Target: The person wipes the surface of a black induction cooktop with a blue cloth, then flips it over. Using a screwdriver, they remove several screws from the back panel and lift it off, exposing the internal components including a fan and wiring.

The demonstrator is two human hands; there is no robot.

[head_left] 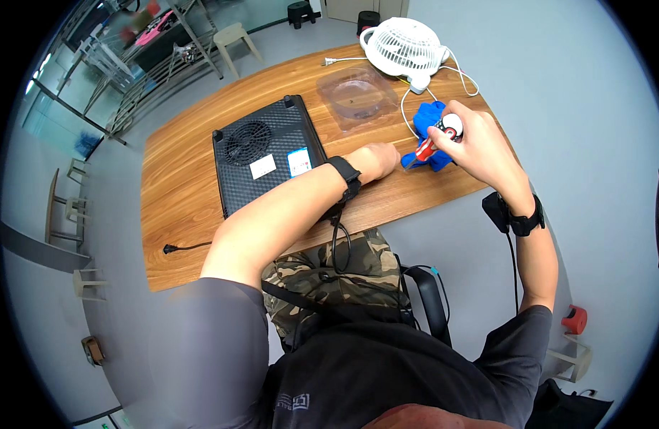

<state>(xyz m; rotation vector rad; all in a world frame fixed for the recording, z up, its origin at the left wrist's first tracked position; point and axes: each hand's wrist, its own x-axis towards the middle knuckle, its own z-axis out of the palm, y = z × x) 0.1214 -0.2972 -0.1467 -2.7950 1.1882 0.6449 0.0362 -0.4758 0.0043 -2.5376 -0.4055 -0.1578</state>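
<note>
My right hand [472, 139] is closed around a slim red-and-white item [425, 149] with a round white end; its exact kind is not clear. The item slants down and left over a crumpled blue cloth [428, 114] on the table's right side. Just left of the cloth, my left hand [379, 160] is closed low over the tabletop. Its fingertips are mostly hidden, and whatever they may hold does not show. Beneath my left forearm and wrist lies a black laptop cooling pad or similar flat device [269, 146], with a round vent grille and two stickers.
The wooden table [179, 150] bears a clear plastic tray [354, 96] and, at the far right, a white fan [407, 48] with a loose white cord. A black cable [190, 247] crosses the near edge. Stools and a metal rack [165, 64] stand farther off.
</note>
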